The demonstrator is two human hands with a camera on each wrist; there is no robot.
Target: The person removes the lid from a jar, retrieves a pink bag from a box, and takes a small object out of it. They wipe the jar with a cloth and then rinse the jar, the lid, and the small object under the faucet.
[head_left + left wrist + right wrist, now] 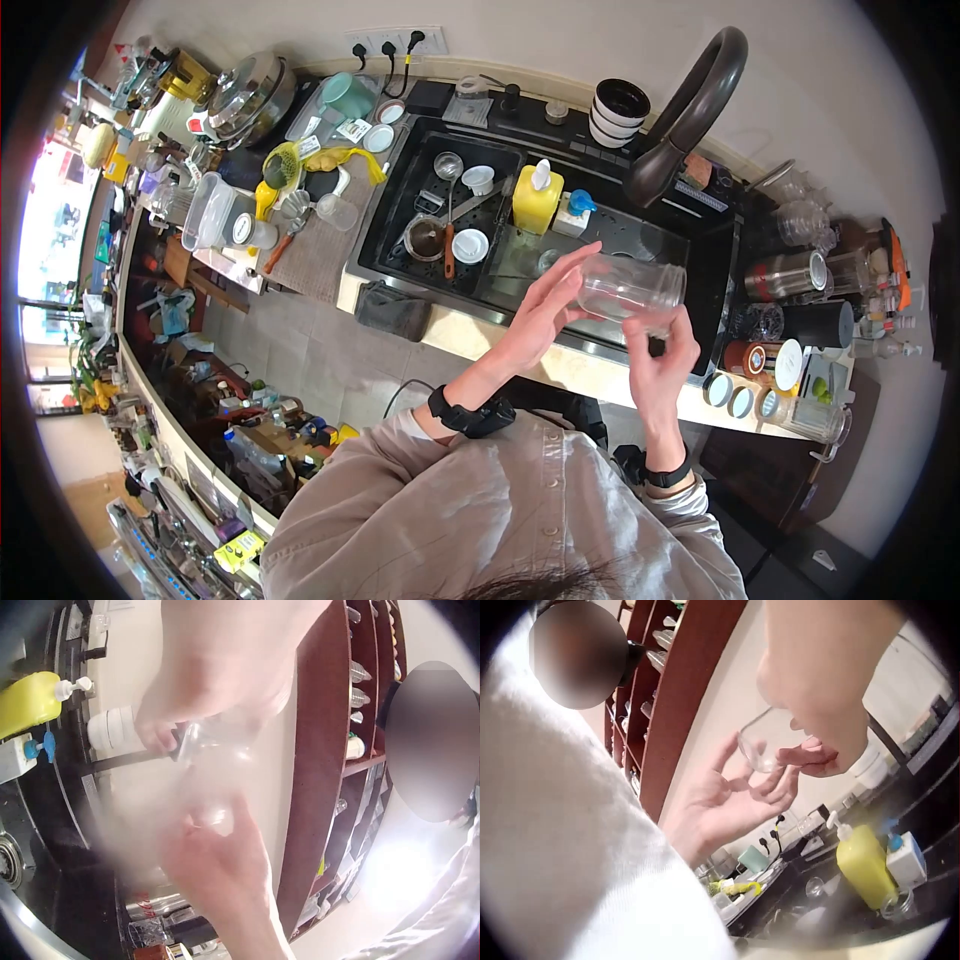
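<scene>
A clear glass jar (640,285) lies sideways in the air over the front of the sink, with both hands about it. My right hand (662,362) grips it from below, thumb and fingers near its right end. At the jar's left end, my left hand (540,312) reaches up with its long fingers extended beside the glass. In the right wrist view, the left hand (735,802) shows its palm and loosely spread fingers near the jar's round end (759,746). The left wrist view is blurred around the jar (214,754), between both hands.
The black sink (365,235) holds a ladle (448,165), a strainer (425,238) and white cups. A yellow pump bottle (537,200) and a blue-topped dispenser (573,213) stand by the basin. The dark faucet (690,110) arches overhead. Jars and tumblers (787,276) crowd the right counter.
</scene>
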